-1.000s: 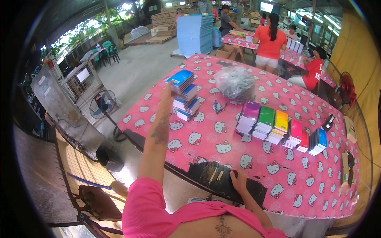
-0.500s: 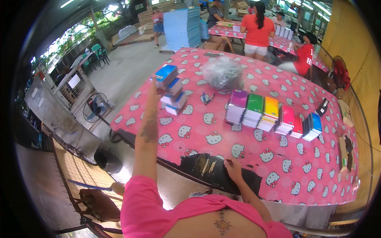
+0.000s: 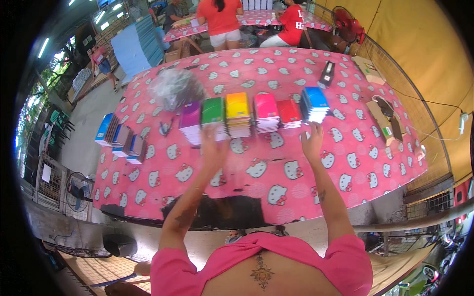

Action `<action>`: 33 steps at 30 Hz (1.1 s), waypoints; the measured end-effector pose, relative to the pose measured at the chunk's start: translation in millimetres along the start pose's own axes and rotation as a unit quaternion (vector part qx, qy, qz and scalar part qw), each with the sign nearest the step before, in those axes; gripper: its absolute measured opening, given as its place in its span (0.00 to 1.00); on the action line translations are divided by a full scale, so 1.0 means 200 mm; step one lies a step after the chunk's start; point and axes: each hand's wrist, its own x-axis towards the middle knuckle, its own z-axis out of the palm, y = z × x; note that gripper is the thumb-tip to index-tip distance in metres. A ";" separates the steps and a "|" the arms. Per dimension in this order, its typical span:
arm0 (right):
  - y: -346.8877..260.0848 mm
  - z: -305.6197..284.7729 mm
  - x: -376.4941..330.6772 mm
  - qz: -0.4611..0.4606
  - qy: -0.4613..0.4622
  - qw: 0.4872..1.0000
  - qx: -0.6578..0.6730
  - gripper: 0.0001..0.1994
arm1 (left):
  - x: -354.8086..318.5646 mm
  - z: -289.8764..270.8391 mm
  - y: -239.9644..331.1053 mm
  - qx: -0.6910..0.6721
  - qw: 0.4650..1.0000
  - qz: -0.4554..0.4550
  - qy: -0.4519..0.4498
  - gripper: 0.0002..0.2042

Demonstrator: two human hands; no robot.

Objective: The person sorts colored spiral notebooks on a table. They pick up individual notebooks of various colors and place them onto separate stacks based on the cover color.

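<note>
On your pink table [image 3: 237, 170], best go gently: right hand [image 3: 312, 141], fingers a bit wide, near one-o'clock blue books [image 3: 315, 104]; left hand [image 3: 214, 150] blurred, fingers can't be told.

notebooks [image 3: 238, 106]: purple, green, yellow, pink, red, blue | tablecloth [image 3: 302, 195]: pink, cat-print

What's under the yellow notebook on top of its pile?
Under the yellow notebook are more notebooks, stacked up, with whitish page edges showing in front. Their cover faces and the patch of pink tablecloth below are hidden.
</note>
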 end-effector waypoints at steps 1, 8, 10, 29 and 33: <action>0.10 0.00 0.10 0.001 0.015 1.000 -0.009 0.22 | 0.00 0.15 0.15 -0.035 0.999 0.001 -0.037 0.27; 0.59 0.06 0.71 0.304 -0.087 0.949 0.012 0.31 | 0.10 0.85 0.81 -0.113 0.983 -0.005 -0.145 0.27; 0.60 0.06 0.74 0.328 -0.189 0.926 0.002 0.32 | 0.12 0.89 0.91 -0.122 0.976 -0.039 -0.176 0.27; 0.47 0.11 0.26 -0.090 -0.199 0.965 0.147 0.30 | -0.69 0.64 0.96 0.034 0.903 -0.226 -0.362 0.25; 0.28 0.30 0.32 0.026 -0.220 0.975 0.017 0.28 | -0.72 0.60 0.93 0.064 0.898 -0.258 -0.350 0.31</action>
